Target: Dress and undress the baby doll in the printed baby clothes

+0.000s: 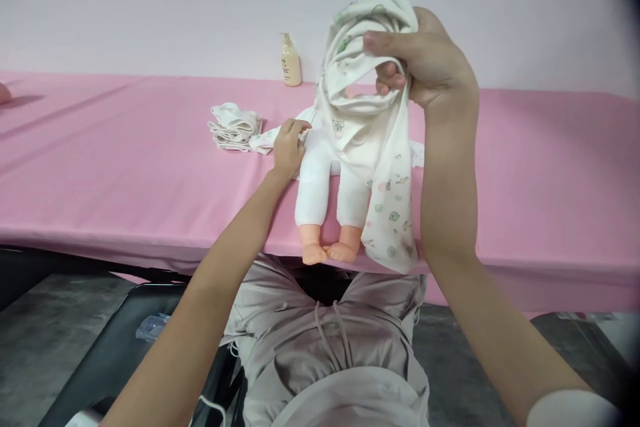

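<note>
A baby doll [325, 203] in white trousers sits at the near edge of the pink table [125, 167], bare feet hanging over. My right hand [425, 63] is closed on a bunched white printed garment [370, 113], held up over the doll's head and chest, which it hides. The garment's tail hangs down the doll's right side. My left hand [289, 145] rests at the doll's left side, fingers curled on a piece of white cloth there.
A folded white cloth pile [234, 125] lies left of the doll. A cream pump bottle [291, 61] stands at the back by the wall. Below the table are my lap in grey trousers and a dark seat.
</note>
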The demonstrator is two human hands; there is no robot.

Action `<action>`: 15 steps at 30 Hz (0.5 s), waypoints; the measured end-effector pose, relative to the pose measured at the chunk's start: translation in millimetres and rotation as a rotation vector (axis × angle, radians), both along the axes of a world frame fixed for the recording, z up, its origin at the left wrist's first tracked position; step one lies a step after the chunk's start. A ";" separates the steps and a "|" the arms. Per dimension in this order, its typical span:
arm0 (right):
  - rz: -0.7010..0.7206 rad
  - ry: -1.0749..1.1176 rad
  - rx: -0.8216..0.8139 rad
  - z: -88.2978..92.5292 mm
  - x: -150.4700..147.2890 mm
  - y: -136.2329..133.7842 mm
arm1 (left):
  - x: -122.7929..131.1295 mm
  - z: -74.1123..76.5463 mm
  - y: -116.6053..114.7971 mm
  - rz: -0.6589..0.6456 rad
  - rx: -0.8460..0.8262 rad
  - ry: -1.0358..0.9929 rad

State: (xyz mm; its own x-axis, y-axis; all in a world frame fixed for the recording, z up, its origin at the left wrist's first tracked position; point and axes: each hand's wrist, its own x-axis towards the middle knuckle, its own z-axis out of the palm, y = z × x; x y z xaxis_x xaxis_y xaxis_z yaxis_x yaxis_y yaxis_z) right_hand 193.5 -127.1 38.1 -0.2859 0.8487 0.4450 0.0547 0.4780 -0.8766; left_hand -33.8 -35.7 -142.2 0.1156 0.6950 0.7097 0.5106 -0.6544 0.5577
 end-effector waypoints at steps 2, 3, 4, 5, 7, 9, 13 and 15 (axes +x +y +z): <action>-0.045 0.004 0.021 -0.2 9.4 2.7 | -4.7 0.7 -1.4 0.021 0.110 0.165; -0.077 0.007 0.023 -0.7 13.2 4.6 | -7.2 1.0 -1.4 0.016 0.139 0.227; -0.114 0.021 0.023 -1.3 16.3 6.6 | -9.5 1.0 -1.2 -0.001 0.154 0.285; -0.151 0.036 0.018 -2.1 18.6 8.5 | -11.3 0.8 -0.9 -0.025 0.160 0.336; -0.222 0.059 -0.004 -3.6 21.5 11.9 | -13.1 0.1 -0.8 -0.075 0.154 0.408; -0.261 0.059 -0.030 -5.1 22.5 14.3 | -12.7 0.3 -1.9 -0.126 0.134 0.427; -0.259 0.050 -0.046 -7.9 23.0 17.5 | -8.5 3.7 -8.2 -0.245 0.100 0.408; -0.254 0.048 -0.047 -9.2 23.4 19.0 | -4.9 6.0 -13.9 -0.293 0.084 0.365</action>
State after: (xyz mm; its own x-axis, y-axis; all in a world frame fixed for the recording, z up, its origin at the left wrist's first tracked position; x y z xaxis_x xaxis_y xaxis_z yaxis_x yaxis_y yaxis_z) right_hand 216.9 -108.1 28.9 -0.0399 0.9107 0.4111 0.1253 0.4128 -0.9022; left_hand -38.6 -49.6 -136.2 0.5510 0.5378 0.6382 0.4503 -0.8354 0.3152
